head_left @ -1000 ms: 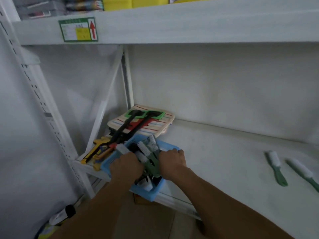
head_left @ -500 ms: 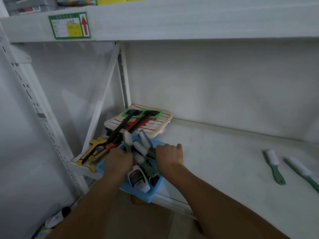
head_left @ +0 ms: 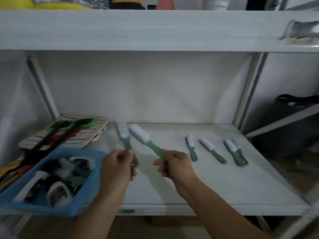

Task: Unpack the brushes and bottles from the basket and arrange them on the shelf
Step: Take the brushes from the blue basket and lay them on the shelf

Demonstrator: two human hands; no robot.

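My left hand [head_left: 117, 167] grips the handle of a green brush with white bristles [head_left: 124, 135], held above the white shelf [head_left: 215, 183]. Just to the right, my right hand [head_left: 174, 165] holds a second green brush [head_left: 144, 138] by its handle, bristles pointing up and left. The blue basket [head_left: 81, 202] sits at the shelf's front left corner, with bottles [head_left: 57, 192] and more brushes inside. Several green brushes lie on the shelf to the right: one [head_left: 191, 147], another [head_left: 211, 150], and a close pair [head_left: 235, 152].
A striped cloth pad with black, green and red tools [head_left: 69, 133] lies behind the basket. Shelf uprights stand at the left [head_left: 41, 88] and right [head_left: 248, 94]. An upper shelf [head_left: 155, 30] holds assorted goods. A dark bag [head_left: 293, 107] sits on a neighbouring rack.
Both hands left the basket, each lifting out a green brush, and moved right over the shelf. The camera view swung right, revealing more brushes laid out.
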